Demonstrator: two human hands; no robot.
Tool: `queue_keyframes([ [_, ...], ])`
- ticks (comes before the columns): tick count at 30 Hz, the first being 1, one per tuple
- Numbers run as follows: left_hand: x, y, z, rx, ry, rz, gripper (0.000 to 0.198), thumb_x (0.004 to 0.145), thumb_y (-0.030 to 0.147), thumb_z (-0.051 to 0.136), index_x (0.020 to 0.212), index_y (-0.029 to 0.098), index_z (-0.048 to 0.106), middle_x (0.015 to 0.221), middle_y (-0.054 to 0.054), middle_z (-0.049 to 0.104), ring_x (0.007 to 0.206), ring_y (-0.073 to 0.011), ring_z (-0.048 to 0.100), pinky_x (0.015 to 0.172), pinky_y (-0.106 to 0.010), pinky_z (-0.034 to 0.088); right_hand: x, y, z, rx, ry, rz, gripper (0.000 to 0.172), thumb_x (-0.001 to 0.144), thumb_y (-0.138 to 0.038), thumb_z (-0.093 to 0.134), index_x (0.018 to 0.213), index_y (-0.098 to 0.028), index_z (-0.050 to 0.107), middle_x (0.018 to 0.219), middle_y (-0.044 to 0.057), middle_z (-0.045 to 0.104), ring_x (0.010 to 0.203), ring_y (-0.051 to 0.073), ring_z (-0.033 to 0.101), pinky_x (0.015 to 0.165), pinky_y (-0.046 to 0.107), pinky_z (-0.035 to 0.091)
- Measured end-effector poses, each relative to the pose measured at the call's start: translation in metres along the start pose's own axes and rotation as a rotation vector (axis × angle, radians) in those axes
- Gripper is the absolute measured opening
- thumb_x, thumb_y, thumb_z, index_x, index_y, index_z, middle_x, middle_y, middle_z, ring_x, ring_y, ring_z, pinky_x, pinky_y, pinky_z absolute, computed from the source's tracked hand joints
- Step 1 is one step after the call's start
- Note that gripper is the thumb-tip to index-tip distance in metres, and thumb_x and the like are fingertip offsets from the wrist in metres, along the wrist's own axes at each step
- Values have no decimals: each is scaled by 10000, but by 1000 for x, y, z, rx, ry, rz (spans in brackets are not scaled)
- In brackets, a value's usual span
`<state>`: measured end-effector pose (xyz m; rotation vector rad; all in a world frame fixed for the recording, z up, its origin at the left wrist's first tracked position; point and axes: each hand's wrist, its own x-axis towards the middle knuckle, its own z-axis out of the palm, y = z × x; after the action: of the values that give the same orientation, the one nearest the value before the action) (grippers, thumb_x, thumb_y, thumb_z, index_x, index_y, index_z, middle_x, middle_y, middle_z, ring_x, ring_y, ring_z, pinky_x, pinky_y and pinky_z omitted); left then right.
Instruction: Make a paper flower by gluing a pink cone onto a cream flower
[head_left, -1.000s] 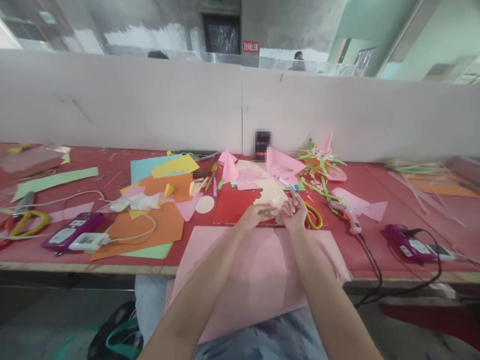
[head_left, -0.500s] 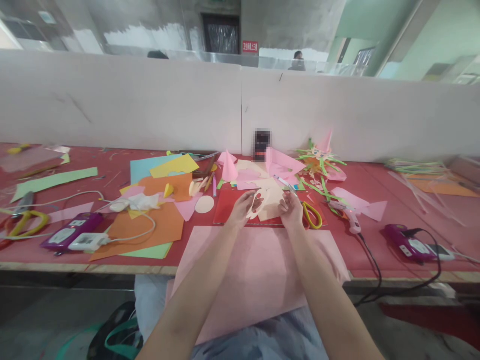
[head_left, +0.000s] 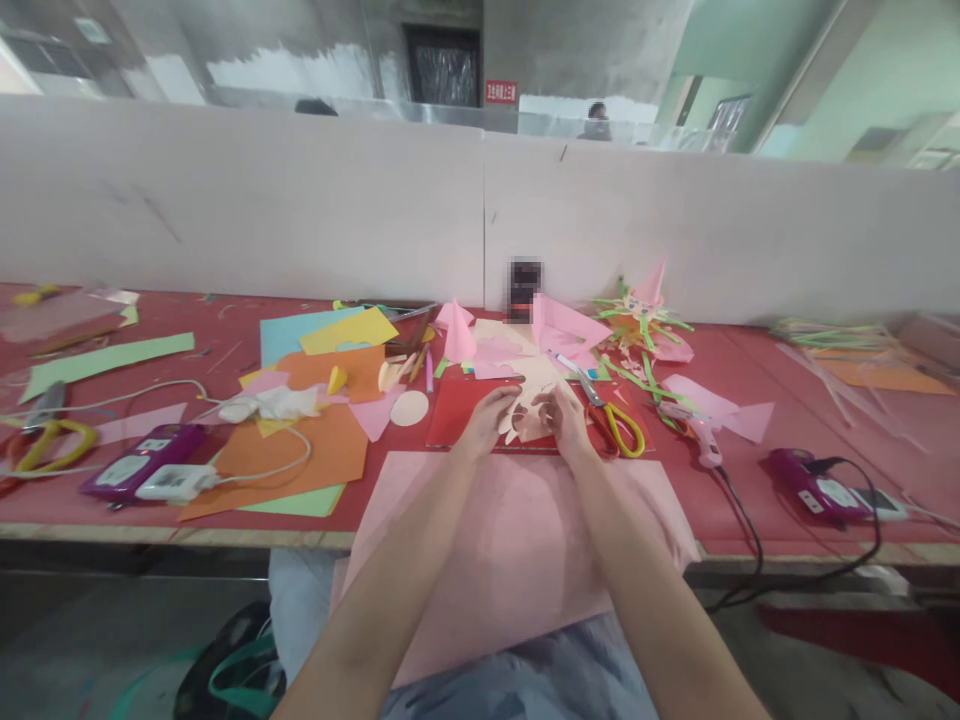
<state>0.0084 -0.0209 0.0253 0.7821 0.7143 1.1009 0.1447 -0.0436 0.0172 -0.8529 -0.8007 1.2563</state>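
Observation:
My left hand (head_left: 486,420) and my right hand (head_left: 559,418) meet over a red sheet (head_left: 465,412), both pinching a small cream paper cutout (head_left: 529,415) between their fingers. A larger cream sheet (head_left: 540,380) lies just behind it. Red-and-yellow scissors (head_left: 611,415) lie on the table right of my right hand, apart from it. A big pink sheet (head_left: 517,540) hangs over the table's front edge under my forearms.
Coloured paper sheets and scraps (head_left: 322,440) cover the red table (head_left: 750,500). Purple devices with cables sit at the left (head_left: 139,465) and right (head_left: 814,485). A pink glue gun (head_left: 701,435) lies right of the scissors. A partition wall (head_left: 300,210) runs behind.
My right hand has let go of the scissors, which now lie on the table. Both hands came back together on the cream cutout.

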Motion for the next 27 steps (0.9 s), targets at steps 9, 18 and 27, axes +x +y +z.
queue_keyframes([
  [9, -7, 3, 4, 30, 57, 37, 168, 590, 221, 687, 726, 153, 616, 620, 19, 601, 557, -85, 554, 641, -234, 445, 0, 5, -3, -49, 125, -59, 367, 674, -526, 612, 572, -179, 544, 427, -54, 463, 360, 55, 354, 358, 200, 254],
  [18, -2, 2, 2, 2, 36, 15, 151, 624, 183, 644, 770, 152, 622, 626, 16, 612, 542, -93, 556, 616, -237, 428, -5, 0, 1, -209, 52, -130, 355, 710, -483, 595, 542, -191, 484, 387, -69, 407, 371, 61, 338, 376, 210, 225],
  [27, -1, 6, 0, -173, 30, -73, 376, 765, 478, 528, 832, 121, 626, 667, -67, 656, 709, -180, 642, 644, -263, 488, 0, 6, -1, -425, 100, -89, 356, 667, -532, 600, 695, -178, 566, 453, -57, 469, 385, 75, 370, 380, 214, 292],
])
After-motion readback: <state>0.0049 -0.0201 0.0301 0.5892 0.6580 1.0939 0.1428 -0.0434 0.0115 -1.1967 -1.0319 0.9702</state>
